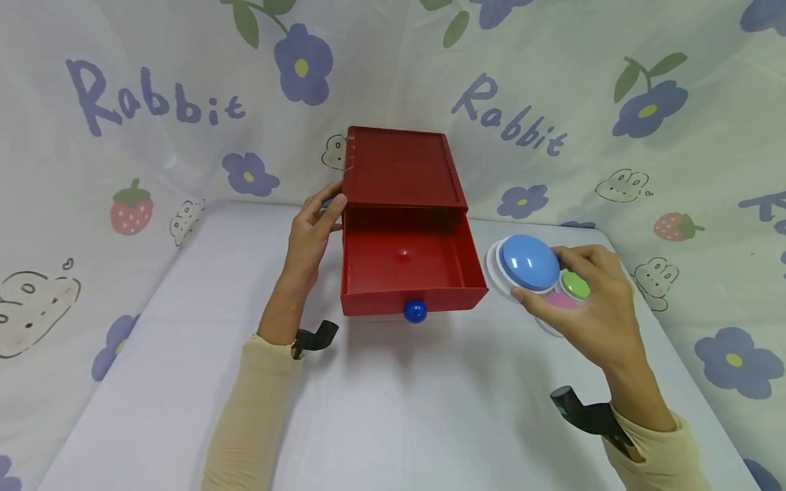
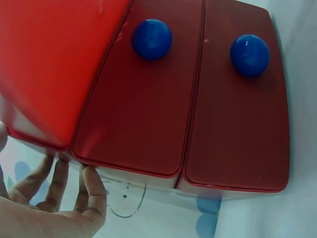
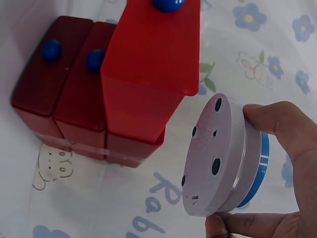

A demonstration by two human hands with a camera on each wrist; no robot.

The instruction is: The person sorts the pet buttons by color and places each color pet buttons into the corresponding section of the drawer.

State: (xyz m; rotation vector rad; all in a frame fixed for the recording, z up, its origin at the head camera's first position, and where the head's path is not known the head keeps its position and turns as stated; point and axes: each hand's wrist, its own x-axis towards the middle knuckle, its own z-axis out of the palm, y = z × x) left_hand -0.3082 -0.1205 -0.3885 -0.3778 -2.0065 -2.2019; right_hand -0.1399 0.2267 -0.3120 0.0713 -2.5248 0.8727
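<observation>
Left hand — fingers spread, touching side of red drawer unit; top drawer pulled out. Right hand — pinching blue-topped button.

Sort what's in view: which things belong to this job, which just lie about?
In the job:
blue button, held in the right grip
red unit, left grip at its side
open drawer

Apparently just lying about:
green button
pink button

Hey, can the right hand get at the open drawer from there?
Probably yes: the right hand, holding the blue button, is beside the drawer, and nothing seems to block its open top. The left hand is on the other side.
</observation>
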